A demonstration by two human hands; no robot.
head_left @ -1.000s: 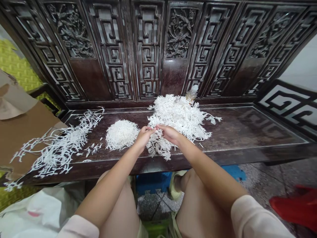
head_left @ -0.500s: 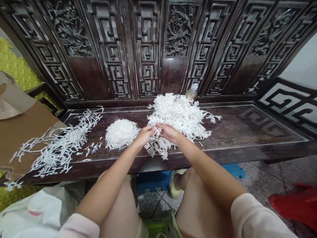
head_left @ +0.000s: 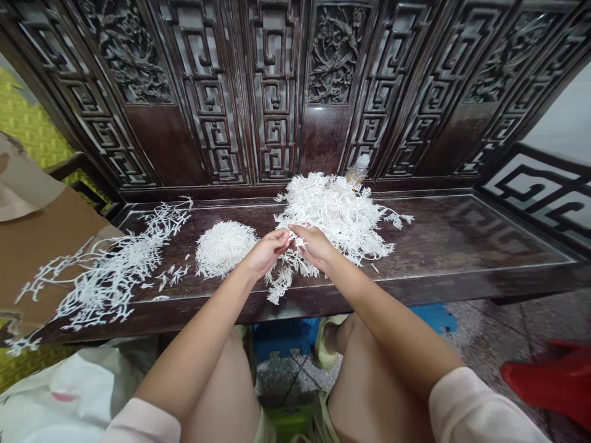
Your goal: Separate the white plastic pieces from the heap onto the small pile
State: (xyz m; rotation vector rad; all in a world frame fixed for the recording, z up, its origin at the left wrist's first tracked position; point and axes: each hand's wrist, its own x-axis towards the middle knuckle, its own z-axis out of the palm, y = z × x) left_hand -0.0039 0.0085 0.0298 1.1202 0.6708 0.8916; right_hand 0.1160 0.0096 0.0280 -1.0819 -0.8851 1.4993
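My left hand (head_left: 268, 251) and my right hand (head_left: 316, 246) meet at the front of a large heap of white branched plastic sprigs (head_left: 335, 212). Both hands are closed, fingertips pinched close together on a white branched sprig (head_left: 299, 240). Part of it is hidden by the fingers. Below the hands, leafy white ends (head_left: 279, 288) hang towards the bench's front edge. Left of my left hand lies a round mound of small loose white pieces (head_left: 225, 247). Farther left is a tangle of bare white branching stems (head_left: 115, 271), with a few scattered white bits (head_left: 173, 277) beside it.
Everything lies on a dark wooden bench (head_left: 452, 246) with a carved lattice back (head_left: 274, 92). A clear bottle (head_left: 358, 169) stands behind the heap. Brown cardboard (head_left: 55, 240) lies under the stems at left. A white bag (head_left: 69, 394) is at lower left, a red object (head_left: 549, 381) at lower right.
My left hand has turned slightly and both hands have shifted a little on the sprig. The leafy ends below them now hang lower and farther left.
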